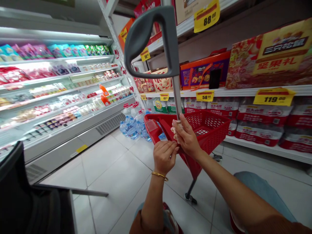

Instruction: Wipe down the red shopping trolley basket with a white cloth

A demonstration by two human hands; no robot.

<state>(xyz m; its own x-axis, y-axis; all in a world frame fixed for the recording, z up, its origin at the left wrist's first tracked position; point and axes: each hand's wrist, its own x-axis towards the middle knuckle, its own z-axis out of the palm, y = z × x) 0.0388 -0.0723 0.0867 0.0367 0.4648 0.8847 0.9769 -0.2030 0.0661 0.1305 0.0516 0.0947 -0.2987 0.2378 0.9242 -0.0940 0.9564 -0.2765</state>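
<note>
A red plastic shopping basket on wheels [212, 128] stands in front of me, with a metal pole [177, 94] rising from it to a grey loop handle [174, 42]. My right hand [187, 138] is closed at the foot of the pole, around a crumpled white piece, perhaps tissue or cloth [173, 130]. Just below and left of it, my left hand [165, 157] is curled into a pinch against the near red end of the basket. Its fingertips hide whatever they hold. A red grip-like part [153, 128] of the basket juts up beside that hand.
Shelves of gift boxes [270, 55] and packs of bottled water [260, 122] line the right. Large water bottles [133, 126] stand on the floor behind the basket. Left is an open refrigerated case [73, 130]; a black chair-like object [14, 188] is near.
</note>
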